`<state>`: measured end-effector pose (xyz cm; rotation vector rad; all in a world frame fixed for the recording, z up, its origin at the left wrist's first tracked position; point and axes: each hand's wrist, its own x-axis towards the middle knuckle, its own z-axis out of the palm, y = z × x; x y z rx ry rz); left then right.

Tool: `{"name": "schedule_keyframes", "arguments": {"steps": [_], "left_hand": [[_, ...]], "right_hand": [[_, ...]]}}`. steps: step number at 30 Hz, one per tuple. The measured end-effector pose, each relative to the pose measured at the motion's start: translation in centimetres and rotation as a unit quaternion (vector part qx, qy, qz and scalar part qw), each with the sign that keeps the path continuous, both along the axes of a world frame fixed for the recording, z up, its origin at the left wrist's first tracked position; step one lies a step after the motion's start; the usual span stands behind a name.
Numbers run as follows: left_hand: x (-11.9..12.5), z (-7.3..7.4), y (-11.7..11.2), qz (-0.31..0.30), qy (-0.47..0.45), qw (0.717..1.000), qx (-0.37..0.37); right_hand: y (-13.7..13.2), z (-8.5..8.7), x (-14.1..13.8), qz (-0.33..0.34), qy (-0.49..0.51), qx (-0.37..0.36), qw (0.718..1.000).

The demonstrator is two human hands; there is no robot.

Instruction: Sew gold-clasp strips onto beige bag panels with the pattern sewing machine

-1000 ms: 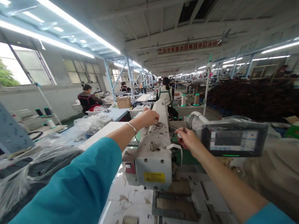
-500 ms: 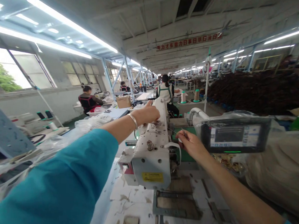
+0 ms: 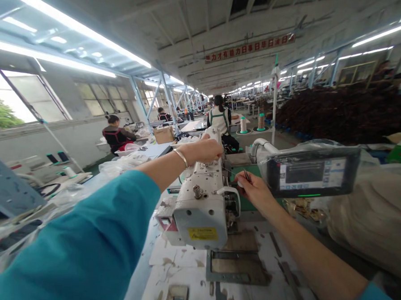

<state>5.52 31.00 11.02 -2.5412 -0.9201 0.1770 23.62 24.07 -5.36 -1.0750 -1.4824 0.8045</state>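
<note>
A white industrial sewing machine (image 3: 200, 217) stands in front of me, its end plate facing me with a yellow caution label. My left hand (image 3: 207, 150) is over the top of its arm, fingers bent and close together at the right edge; whatever they pinch is hidden. To the right of the machine head, my right hand (image 3: 252, 187) is closed around dark tweezers (image 3: 246, 176), their points upward. A thin thread (image 3: 230, 171) runs between the machine's side and my right fingers. Below the head lies a metal clamp frame (image 3: 227, 274) on the bed.
A control screen (image 3: 312, 173) stands right of my right hand, beside a plastic-wrapped beige bundle (image 3: 372, 221). Thread cones (image 3: 243, 124) stand behind the machine near a pole. Clear plastic bags lie left. Co-workers (image 3: 220, 117) sit farther back.
My left hand has shifted right across the machine's top to its right edge. My right hand stays near the same place with the tweezers. The view has shifted slightly.
</note>
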Motion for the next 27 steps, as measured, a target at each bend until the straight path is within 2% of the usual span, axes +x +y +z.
{"name": "schedule_keyframes", "arguments": {"steps": [5,10,14,18,22,27], "left_hand": [[0.1,0.6,0.2,0.047,0.024,0.999,0.005],[0.7,0.7,-0.1,0.043,0.038,0.998,0.010],[1.3,0.7,-0.2,0.061,0.059,0.996,0.020],[1.6,0.7,-0.2,0.048,0.067,0.996,0.014],[1.5,0.9,-0.5,0.078,0.079,0.994,0.015],[2.1,1.1,-1.0,0.075,0.081,0.994,0.010]], "right_hand": [[-0.1,0.2,0.1,-0.003,-0.002,0.003,1.000],[0.1,0.6,0.2,-0.016,0.004,0.005,1.000],[0.1,0.6,-0.1,0.000,-0.014,0.013,1.000],[0.2,0.6,-0.3,-0.004,-0.018,0.014,1.000],[0.3,0.8,0.0,-0.009,-0.019,0.019,1.000],[0.4,0.8,0.0,-0.012,-0.026,0.027,0.999]]}}
